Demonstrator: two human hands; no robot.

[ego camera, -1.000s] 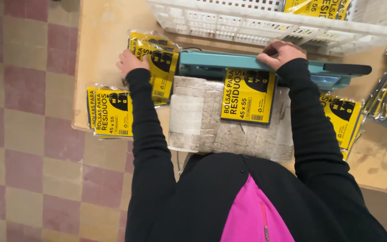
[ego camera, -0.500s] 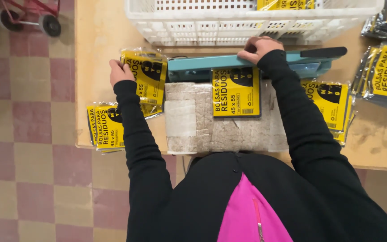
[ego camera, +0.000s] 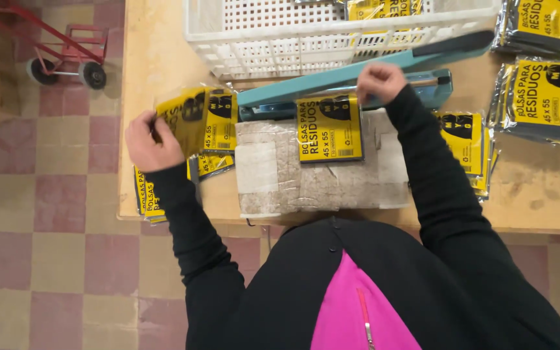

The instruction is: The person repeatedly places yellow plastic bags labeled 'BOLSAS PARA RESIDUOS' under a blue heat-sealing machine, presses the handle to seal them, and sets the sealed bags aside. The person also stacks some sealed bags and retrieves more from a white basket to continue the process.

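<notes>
Wooden table [ego camera: 157,58] carries a white perforated plastic crate [ego camera: 332,32] at the far edge, a teal lever-arm sealer [ego camera: 358,74] with its arm tilted up just in front of it, and a grey padded block [ego camera: 319,175] at the near edge. A yellow-and-black packet [ego camera: 330,128] lies flat on the block, its top edge under the sealer arm; more such packets lie stacked at right [ego camera: 546,91]. Left hand [ego camera: 150,139] is closed, pinching another packet [ego camera: 205,120] at the table's left edge; right hand [ego camera: 378,83] is curled, resting on the sealer arm.
</notes>
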